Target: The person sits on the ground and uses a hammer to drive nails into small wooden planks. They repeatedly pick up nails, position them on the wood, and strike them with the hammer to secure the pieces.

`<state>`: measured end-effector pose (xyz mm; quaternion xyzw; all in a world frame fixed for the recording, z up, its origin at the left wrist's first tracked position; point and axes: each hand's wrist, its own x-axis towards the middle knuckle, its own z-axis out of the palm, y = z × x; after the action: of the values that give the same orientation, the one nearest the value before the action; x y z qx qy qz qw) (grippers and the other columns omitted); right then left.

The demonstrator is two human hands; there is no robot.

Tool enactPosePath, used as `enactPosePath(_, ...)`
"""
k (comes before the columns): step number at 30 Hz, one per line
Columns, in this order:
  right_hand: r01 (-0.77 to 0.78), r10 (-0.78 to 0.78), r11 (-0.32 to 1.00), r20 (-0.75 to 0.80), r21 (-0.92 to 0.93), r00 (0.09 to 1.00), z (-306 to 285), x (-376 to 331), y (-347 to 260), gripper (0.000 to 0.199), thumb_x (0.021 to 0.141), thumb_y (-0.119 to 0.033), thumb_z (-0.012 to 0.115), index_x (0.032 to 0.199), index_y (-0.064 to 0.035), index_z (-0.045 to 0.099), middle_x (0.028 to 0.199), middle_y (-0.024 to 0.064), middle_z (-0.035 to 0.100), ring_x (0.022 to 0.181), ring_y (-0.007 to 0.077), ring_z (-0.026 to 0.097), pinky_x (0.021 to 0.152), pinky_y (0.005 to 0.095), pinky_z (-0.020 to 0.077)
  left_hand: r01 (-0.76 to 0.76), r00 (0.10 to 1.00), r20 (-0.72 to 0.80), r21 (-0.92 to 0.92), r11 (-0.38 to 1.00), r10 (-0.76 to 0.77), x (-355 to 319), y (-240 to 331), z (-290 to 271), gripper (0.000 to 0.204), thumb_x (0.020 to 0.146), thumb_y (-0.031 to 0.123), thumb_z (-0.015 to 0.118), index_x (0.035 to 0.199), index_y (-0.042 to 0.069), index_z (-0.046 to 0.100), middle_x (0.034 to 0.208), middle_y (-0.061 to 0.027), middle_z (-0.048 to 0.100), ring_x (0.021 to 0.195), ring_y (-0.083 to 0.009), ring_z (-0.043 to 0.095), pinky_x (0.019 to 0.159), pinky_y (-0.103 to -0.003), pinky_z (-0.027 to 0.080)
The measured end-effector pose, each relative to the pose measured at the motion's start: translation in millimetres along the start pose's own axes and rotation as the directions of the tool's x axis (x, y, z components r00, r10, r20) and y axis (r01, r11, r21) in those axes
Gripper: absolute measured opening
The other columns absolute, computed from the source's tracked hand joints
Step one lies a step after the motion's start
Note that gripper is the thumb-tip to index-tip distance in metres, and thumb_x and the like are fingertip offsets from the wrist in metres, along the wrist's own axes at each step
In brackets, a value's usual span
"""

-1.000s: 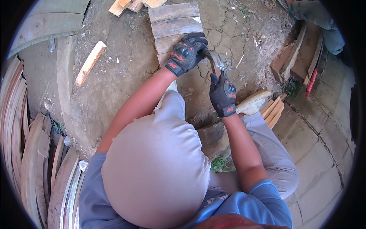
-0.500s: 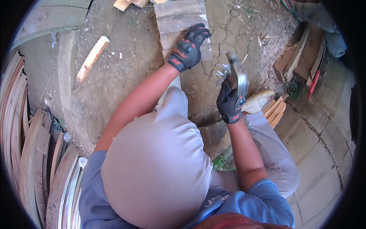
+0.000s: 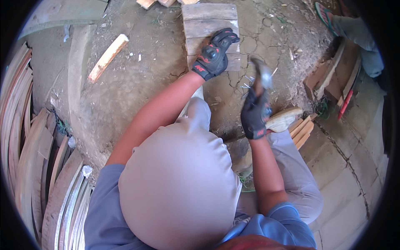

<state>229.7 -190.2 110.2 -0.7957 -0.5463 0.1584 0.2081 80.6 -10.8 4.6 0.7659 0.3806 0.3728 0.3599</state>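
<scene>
My left hand point(image 3: 212, 54), in a black glove with red marks, rests on a panel of several grey wooden slats point(image 3: 210, 26). Its fingers are curled together toward the right; whatever they pinch, if anything, is hidden. To the right, my right hand point(image 3: 255, 113), gloved alike, is closed round the handle of a hammer point(image 3: 263, 74). The hammer's metal head is smeared by motion and is raised off the panel, to its right. Several loose nails point(image 3: 246, 83) lie on the ground beside the hammer, partly covered by it.
A short light wood piece point(image 3: 107, 59) lies on the dirt at left. Curved planks point(image 3: 31, 166) are stacked along the left edge. Thick timber offcuts point(image 3: 318, 79) and a red tool point(image 3: 345, 104) lie at right. Another person's sandalled foot point(image 3: 327, 18) is at the upper right.
The whole view has shifted, so most things sit farther right. The hammer has tilted in my right hand and its head is more blurred. My left hand stays on the slats.
</scene>
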Motion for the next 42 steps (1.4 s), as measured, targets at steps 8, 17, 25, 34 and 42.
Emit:
enactPosePath(8,-0.042,0.055,0.996,0.183,-0.075,0.982,3,20,-18,0.036,0.111,-0.035,0.057,0.117,0.0005,0.060,0.093,0.0299,0.069,0.084,0.0470,0.071,0.072,0.0578,0.0540,0.014,0.997,-0.069,-0.002,1.000,-0.015,1,-16,-2,0.069,0.072,-0.014,0.044,0.132,0.007,0.072,0.141,-0.0195,0.066,0.142,-0.0405,0.056,0.122,-0.050,0.046)
enactPosePath(17,0.044,-0.048,0.999,0.144,0.032,0.988,25,8,31,0.033,0.110,-0.032,0.056,0.123,-0.0014,0.059,0.095,0.0242,0.071,0.084,0.0449,0.071,0.072,0.0560,0.0540,0.020,0.998,-0.061,-0.027,0.999,-0.022,8,-13,1,0.069,0.072,-0.015,0.044,0.130,0.006,0.072,0.142,-0.0208,0.066,0.142,-0.0410,0.057,0.121,-0.050,0.046)
enactPosePath(25,-0.019,0.015,0.990,0.033,0.136,0.999,7,21,-6,0.024,0.104,-0.023,0.058,0.108,-0.0019,0.070,0.093,0.0233,0.072,0.083,0.0467,0.070,0.074,0.0533,0.0547,0.026,1.000,0.000,0.028,0.999,-0.026,2,0,-4,0.062,0.075,-0.010,0.047,0.131,0.006,0.070,0.141,-0.0227,0.064,0.140,-0.0439,0.056,0.121,-0.051,0.045)
enactPosePath(34,0.037,-0.040,0.997,0.050,0.069,0.998,4,3,-9,0.033,0.109,-0.032,0.059,0.123,-0.0039,0.068,0.093,0.0241,0.074,0.082,0.0474,0.072,0.072,0.0558,0.0564,0.032,0.996,-0.082,0.012,0.999,-0.031,-1,-6,-3,0.062,0.076,-0.013,0.045,0.129,0.007,0.072,0.139,-0.0205,0.067,0.138,-0.0421,0.059,0.120,-0.050,0.047)
enactPosePath(42,0.026,-0.040,0.992,0.108,0.127,0.993,11,22,-3,0.028,0.110,-0.034,0.058,0.121,-0.0100,0.068,0.103,0.0254,0.070,0.087,0.0465,0.071,0.073,0.0574,0.0554,0.039,0.994,-0.107,0.013,0.999,-0.037,17,-6,-6,0.062,0.079,-0.014,0.041,0.129,0.006,0.072,0.141,-0.0201,0.068,0.141,-0.0400,0.059,0.122,-0.049,0.045)
